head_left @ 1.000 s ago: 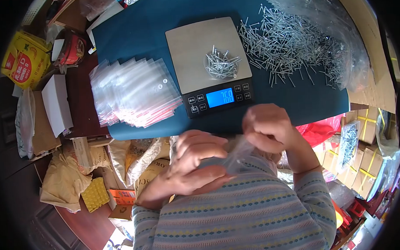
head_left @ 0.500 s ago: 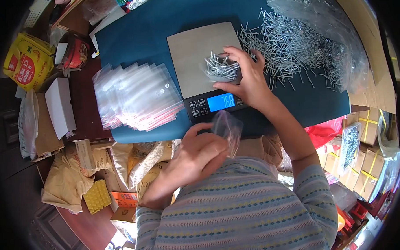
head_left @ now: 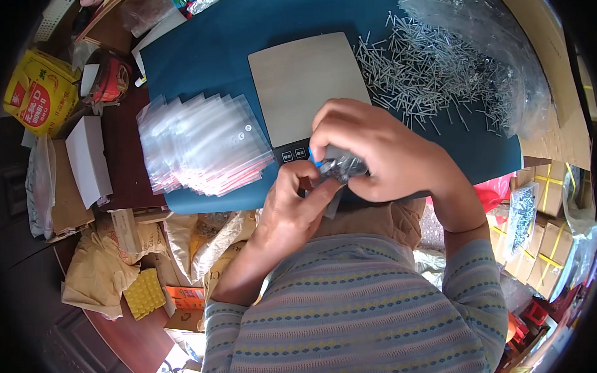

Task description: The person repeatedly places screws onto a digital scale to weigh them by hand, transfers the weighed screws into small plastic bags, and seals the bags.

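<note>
My right hand (head_left: pixel 369 144) curls over a small clear dish (head_left: pixel 351 159), which is tipped at the front edge of the digital scale (head_left: pixel 308 84). Silver screws (head_left: pixel 337 170) show between my hands, partly covered by fingers. My left hand (head_left: pixel 296 203) pinches a clear plastic bag (head_left: pixel 334 205) just below the dish; the bag's mouth is mostly hidden. Nothing sits on the scale's plate, and my right hand covers most of its display.
Left of the scale lies a fanned stack of clear zip bags (head_left: pixel 205 144). A heap of loose screws (head_left: pixel 432 70) spreads on the right of the blue table (head_left: pixel 208 45), beside a large plastic bag (head_left: pixel 504 41). A yellow box (head_left: pixel 42 93) stands at far left.
My right hand has lifted the dish of screws off the scale, brought it towards me and tipped it over at the bag. My left hand has moved slightly up to meet it.
</note>
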`<act>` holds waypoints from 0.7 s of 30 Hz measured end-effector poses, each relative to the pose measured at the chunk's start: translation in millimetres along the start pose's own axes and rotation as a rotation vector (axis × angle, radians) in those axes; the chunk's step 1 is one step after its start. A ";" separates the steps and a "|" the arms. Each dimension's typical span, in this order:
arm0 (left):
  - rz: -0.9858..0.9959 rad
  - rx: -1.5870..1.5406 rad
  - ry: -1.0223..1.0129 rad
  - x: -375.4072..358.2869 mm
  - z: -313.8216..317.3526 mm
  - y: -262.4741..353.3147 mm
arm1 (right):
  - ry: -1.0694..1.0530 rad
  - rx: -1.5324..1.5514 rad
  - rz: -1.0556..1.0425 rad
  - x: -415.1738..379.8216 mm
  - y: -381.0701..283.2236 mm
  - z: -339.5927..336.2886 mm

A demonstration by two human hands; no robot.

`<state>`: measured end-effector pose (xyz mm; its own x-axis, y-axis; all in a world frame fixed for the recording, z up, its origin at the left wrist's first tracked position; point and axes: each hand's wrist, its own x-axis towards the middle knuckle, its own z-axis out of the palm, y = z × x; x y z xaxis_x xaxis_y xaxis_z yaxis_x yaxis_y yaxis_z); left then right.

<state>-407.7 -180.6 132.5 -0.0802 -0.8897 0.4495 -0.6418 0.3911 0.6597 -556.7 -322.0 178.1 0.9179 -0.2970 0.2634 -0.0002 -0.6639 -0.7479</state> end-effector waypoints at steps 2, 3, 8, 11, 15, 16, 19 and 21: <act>0.006 0.004 0.026 0.7 2.1 1.2 | 0.047 -0.196 -0.020 2.6 -12.6 3.5; 0.023 0.019 0.048 1.1 2.0 0.6 | 0.070 -0.296 -0.030 3.1 -17.2 3.4; 0.045 0.047 0.114 0.1 -0.2 -1.4 | 0.170 -0.168 -0.061 0.7 -16.7 -15.9; 0.009 0.059 0.132 -2.4 -3.2 -1.0 | 0.320 -0.038 -0.008 -4.0 15.0 -16.1; -0.043 0.053 0.231 0.3 -8.6 0.6 | 0.277 -0.144 0.306 -17.6 67.1 4.6; -0.063 0.001 0.230 -2.3 -9.1 -3.8 | 0.295 -0.247 0.264 -18.5 67.8 6.0; -0.127 -0.149 0.197 -6.8 -12.5 -11.3 | 0.270 -0.388 0.134 -20.5 53.5 7.4; -0.128 -0.196 0.164 -8.8 -14.5 -13.4 | 0.158 -0.268 0.055 -22.5 35.4 0.7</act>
<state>-387.3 -174.6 128.4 0.1262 -0.8911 0.4359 -0.4777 0.3305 0.8140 -577.1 -338.3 145.4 0.8404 -0.4265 0.3344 -0.1720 -0.7950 -0.5817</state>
